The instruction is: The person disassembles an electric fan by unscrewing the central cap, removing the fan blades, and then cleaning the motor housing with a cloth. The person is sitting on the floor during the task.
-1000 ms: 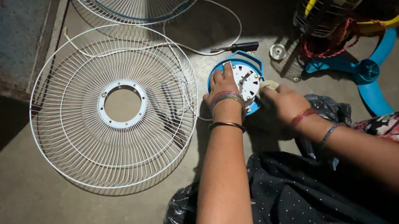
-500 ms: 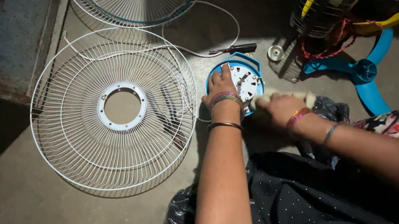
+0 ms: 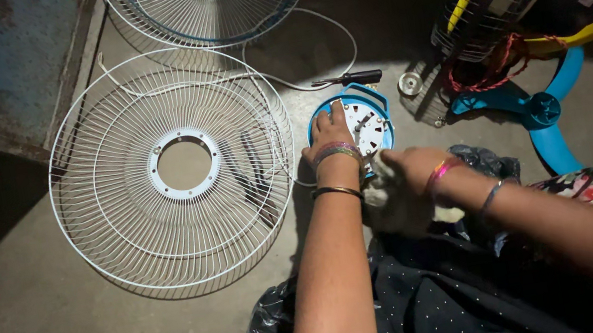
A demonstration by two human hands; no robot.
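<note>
My left hand lies flat on the round blue-and-white fan motor housing, fingers spread wide to pin it to the floor, while my right hand closes around a pale cloth at its six o'clock edge. I'd keep the housing steady and work the cloth gently. The white wire guard lies at nine o'clock, the screwdriver at twelve; no labels show.

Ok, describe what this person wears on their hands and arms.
Both forearms are bare, with no sleeves or gloves. The left hand has a stack of multicoloured bangles at the wrist and one thin dark bangle further up. The right hand has pink and orange bangles at the wrist, then a bluish one further up the forearm.
</note>
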